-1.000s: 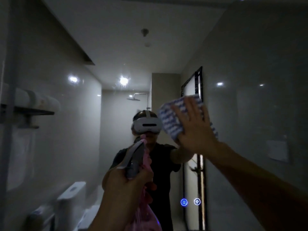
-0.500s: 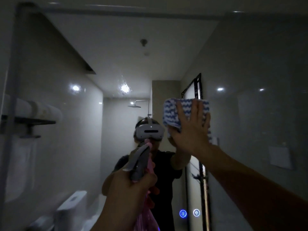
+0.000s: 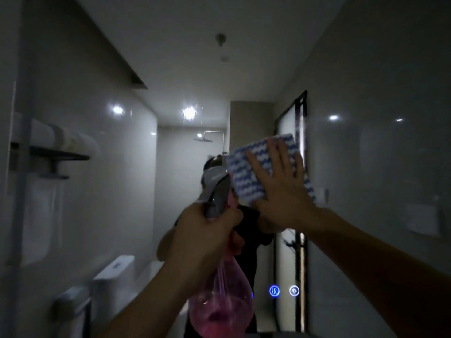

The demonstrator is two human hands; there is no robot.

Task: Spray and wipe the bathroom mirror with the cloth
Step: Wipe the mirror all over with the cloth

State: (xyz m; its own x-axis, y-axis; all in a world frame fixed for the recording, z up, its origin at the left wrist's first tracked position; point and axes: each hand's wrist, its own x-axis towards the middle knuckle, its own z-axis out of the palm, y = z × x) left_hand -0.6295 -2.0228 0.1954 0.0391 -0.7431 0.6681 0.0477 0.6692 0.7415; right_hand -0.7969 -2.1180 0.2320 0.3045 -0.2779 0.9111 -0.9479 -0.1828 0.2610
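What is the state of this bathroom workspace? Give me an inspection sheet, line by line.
Surface: mirror, dim, reflecting the room.
Job's things: blue-and-white cloth flat on the glass; pink spray bottle held up, nozzle toward the mirror.
Clutter: nothing seen.
Grippers: right hand spread open on the cloth; left hand gripping the bottle's neck.
Cables: nothing seen.
Surroundings: two lit touch icons on the glass; reflected towel shelf and toilet.

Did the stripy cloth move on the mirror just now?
Yes. Measured against the glowing blue buttons on the mirror, the cloth under the right hand has slid down and slightly left since half a second ago.
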